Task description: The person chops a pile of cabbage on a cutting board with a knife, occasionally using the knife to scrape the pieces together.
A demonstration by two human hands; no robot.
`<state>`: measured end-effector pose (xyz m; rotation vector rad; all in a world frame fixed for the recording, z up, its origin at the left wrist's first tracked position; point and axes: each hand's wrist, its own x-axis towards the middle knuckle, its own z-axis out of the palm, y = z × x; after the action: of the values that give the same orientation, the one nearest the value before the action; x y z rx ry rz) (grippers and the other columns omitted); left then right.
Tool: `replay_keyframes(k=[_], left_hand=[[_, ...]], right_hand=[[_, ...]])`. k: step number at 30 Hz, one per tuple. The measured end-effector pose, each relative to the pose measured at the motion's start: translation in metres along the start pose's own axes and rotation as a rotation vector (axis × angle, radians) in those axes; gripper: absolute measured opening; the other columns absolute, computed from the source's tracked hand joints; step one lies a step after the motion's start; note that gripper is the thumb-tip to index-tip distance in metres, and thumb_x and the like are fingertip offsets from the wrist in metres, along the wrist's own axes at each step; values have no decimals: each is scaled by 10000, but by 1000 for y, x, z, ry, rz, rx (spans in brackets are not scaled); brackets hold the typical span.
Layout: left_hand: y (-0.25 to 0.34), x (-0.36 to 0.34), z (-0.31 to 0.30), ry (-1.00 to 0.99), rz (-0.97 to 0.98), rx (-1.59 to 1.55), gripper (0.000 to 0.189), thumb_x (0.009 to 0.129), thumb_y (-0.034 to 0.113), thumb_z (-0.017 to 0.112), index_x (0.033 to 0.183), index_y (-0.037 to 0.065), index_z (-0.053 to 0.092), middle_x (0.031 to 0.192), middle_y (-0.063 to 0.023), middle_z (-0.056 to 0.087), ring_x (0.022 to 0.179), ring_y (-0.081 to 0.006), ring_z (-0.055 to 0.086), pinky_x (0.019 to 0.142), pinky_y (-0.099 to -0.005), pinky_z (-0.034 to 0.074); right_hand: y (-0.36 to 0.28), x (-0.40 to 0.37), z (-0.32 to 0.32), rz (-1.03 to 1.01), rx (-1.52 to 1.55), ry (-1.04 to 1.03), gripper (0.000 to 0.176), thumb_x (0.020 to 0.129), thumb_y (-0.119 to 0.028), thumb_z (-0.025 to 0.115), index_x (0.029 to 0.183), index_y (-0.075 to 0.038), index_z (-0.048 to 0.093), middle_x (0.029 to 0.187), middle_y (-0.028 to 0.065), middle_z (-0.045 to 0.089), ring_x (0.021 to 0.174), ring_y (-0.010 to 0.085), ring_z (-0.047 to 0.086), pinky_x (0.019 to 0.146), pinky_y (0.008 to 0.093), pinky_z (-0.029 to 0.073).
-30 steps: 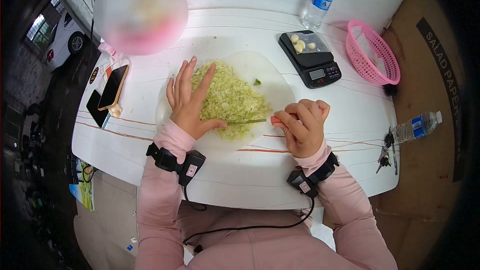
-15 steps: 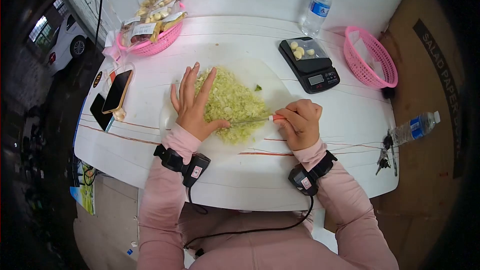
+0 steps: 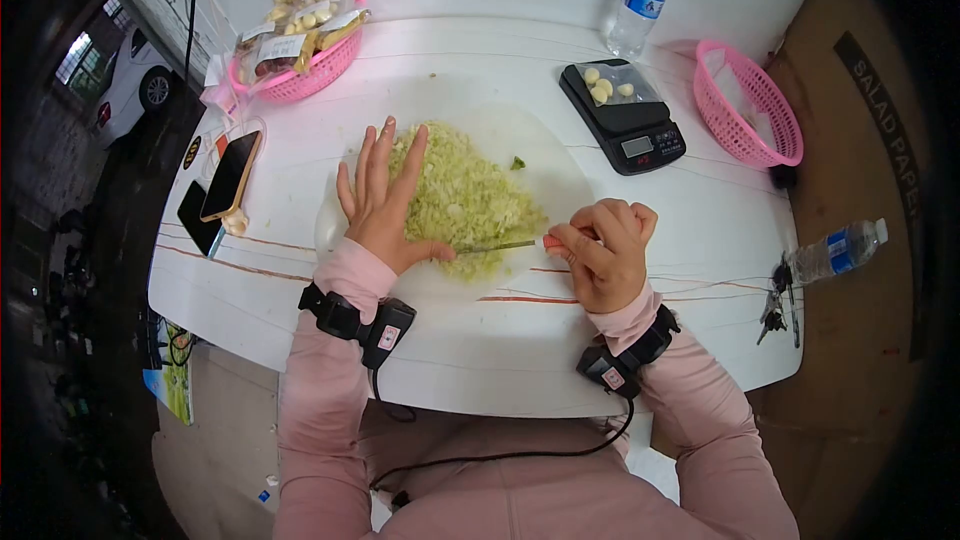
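Finely chopped pale green vegetable [image 3: 465, 185], seemingly cabbage, lies in a heap on a translucent whitish cutting board [image 3: 560, 175]. My right hand [image 3: 607, 252] is closed around the red handle of a knife [image 3: 497, 246], its thin blade lying across the near side of the heap and pointing left. On the heap's left edge rests my left hand [image 3: 378, 205], its fingers spread and stretched away from me. The left thumb is at the blade's tip, and whether it presses on the metal is hard to tell. A small dark green leaf piece [image 3: 517, 163] lies on the board.
A black kitchen scale [image 3: 625, 120] carries a bag of pale round pieces. Pink baskets stand at the back left [image 3: 325, 70] and right [image 3: 745, 105]. Two phones [image 3: 230, 175] lie left; water bottles [image 3: 638, 10] and keys [image 3: 773, 310] are on the right.
The view has shifted slightly. My right hand has turned a little, its outer fingers lifting, with the knife still in it. My left hand stays spread at the heap's left side.
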<state>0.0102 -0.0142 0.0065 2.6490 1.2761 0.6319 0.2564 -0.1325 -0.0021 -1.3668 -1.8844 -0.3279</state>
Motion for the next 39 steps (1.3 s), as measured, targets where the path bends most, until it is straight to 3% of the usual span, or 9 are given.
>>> replay_keyframes(k=[11, 19, 22, 26, 28, 29, 31, 34, 39], left_hand=[[-5, 0, -1, 106, 48, -60, 1292, 497, 480, 904, 1565, 218, 226, 1613, -135, 159, 1496, -349, 102, 1156, -596, 31], [-23, 10, 2, 510, 175, -237, 1176, 544, 669, 806, 1467, 64, 397, 1458, -124, 453, 1375, -320, 377, 1130, -484, 213], [-21, 8, -4, 466, 177, -199, 1071, 584, 518, 859, 1447, 57, 424, 1451, -152, 469, 1366, -341, 404, 1120, -451, 320], [-19, 7, -4, 458, 165, -187, 970, 614, 468, 867, 1401, 58, 475, 1449, -153, 471, 1345, -344, 425, 1122, -453, 317], [-17, 7, -2, 494, 131, -242, 676, 650, 393, 870, 1201, 92, 621, 1429, -149, 494, 1331, -340, 441, 1107, -451, 320], [-18, 7, -2, 494, 130, -241, 676, 650, 393, 870, 1201, 92, 621, 1429, -149, 494, 1331, -340, 441, 1107, -451, 320], [-18, 6, -2, 473, 144, -151, 350, 681, 294, 862, 918, 114, 677, 1376, -139, 548, 1329, -334, 449, 1088, -435, 317], [-15, 6, -2, 443, 152, -181, 242, 701, 260, 846, 768, 121, 658, 1313, -95, 602, 1324, -305, 464, 1087, -453, 274], [-14, 3, 3, 372, 182, -141, 193, 775, 254, 786, 745, 128, 643, 1268, -44, 627, 1310, -271, 488, 1102, -486, 180]], right_hand=[[14, 0, 6, 112, 85, 13, 152, 762, -172, 755, 909, -144, 727, 876, -13, 590, 880, 179, 538, 849, 364, 293], [12, 1, 1, 192, 135, 5, 147, 764, -161, 759, 902, -125, 725, 870, -2, 603, 883, 190, 546, 839, 349, 310], [16, 0, 0, 207, 173, -19, 155, 751, -143, 764, 899, -123, 723, 875, 2, 610, 889, 195, 551, 847, 348, 315], [24, -2, -6, 198, 280, -130, 161, 730, -115, 768, 884, -120, 720, 885, 8, 617, 894, 202, 558, 861, 338, 320], [27, -2, -8, 192, 286, -170, 161, 729, -113, 766, 883, -121, 719, 885, 10, 618, 895, 202, 560, 864, 338, 321], [28, -2, -9, 184, 291, -210, 162, 727, -111, 764, 882, -121, 718, 886, 12, 618, 897, 203, 561, 866, 338, 323], [30, -4, -5, 198, 289, -226, 163, 728, -115, 765, 884, -123, 719, 891, 13, 618, 900, 201, 562, 867, 342, 324], [34, -7, 2, 224, 279, -244, 165, 729, -121, 767, 888, -128, 720, 902, 13, 619, 908, 200, 563, 869, 346, 325], [34, -6, 12, 205, 250, -163, 158, 737, -134, 768, 888, -134, 722, 918, 11, 619, 919, 198, 562, 869, 341, 325]])
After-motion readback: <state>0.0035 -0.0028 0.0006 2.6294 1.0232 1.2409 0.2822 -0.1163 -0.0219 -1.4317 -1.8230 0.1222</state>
